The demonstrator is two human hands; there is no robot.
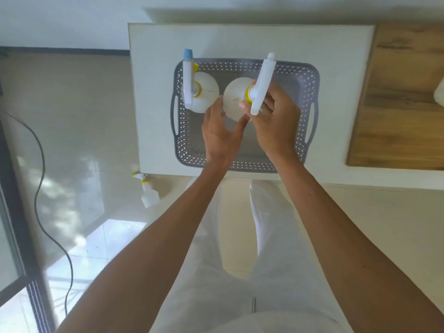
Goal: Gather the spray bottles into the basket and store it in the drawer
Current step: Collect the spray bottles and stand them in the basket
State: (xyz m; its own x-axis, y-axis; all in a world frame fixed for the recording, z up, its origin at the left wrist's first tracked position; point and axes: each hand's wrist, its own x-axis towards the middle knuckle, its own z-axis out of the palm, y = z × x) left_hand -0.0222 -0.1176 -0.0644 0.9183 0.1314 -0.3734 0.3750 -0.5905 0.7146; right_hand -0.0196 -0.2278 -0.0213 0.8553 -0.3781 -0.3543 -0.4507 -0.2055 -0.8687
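Observation:
A grey perforated basket point(308, 92) with side handles sits on the white cabinet top point(153, 92). One white spray bottle point(206, 92) with a blue nozzle tip stands upright in the basket's far left corner. A second white spray bottle point(234, 97) with a yellow collar is upright in the basket's middle, and my right hand point(276, 116) grips its neck and trigger. My left hand point(219, 133) rests with fingers spread against that bottle's left side. A third spray bottle point(149, 192) is on the floor by the cabinet's near left corner.
A wooden surface point(396, 97) adjoins the cabinet top on the right, with a white object point(439, 92) at the frame's edge. A black cable point(40, 176) runs across the glossy tiled floor on the left beside a dark window frame. My white trousers fill the lower middle.

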